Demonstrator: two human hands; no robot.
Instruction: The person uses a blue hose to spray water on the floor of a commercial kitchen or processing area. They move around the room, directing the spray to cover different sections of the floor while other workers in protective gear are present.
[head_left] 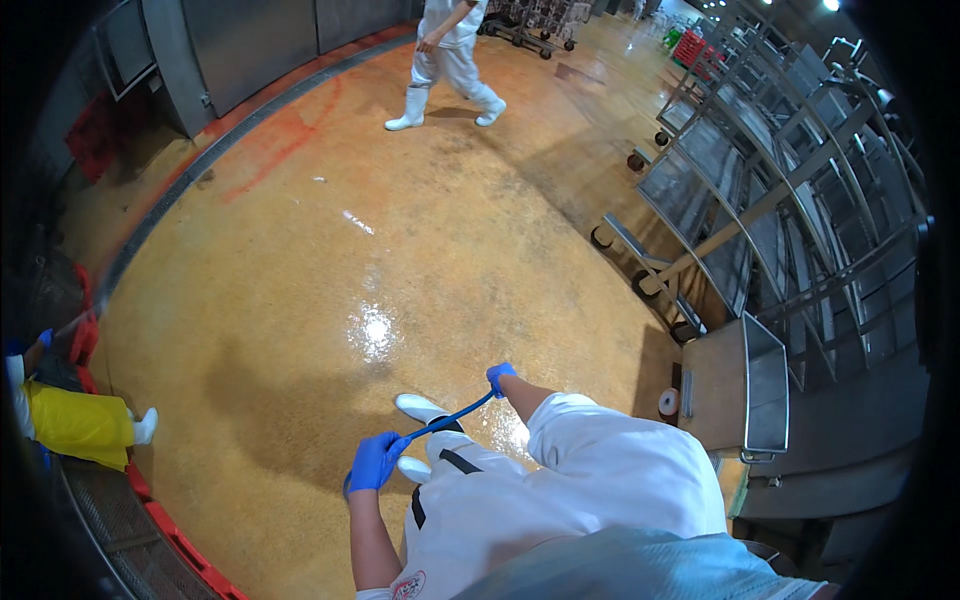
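A slim blue hose-like length [450, 418] runs between my two blue-gloved hands, bowed slightly, in front of my white clothing. My left hand [374, 462] is closed round its lower left part. Farther forward and to the right, my right hand [500, 378] closes round the other visible part. Whether it is a hose or a handle, I cannot tell. Below it show my white boots [420, 407] on the wet, tan floor [290, 300].
Wheeled metal racks [740, 190] and a steel tub [745, 390] stand at the right. A person in white [450, 60] is at the far side. Another in a yellow apron [80, 420] is at the left by red-edged crates [185, 545]. Steel doors [250, 50] line the back wall.
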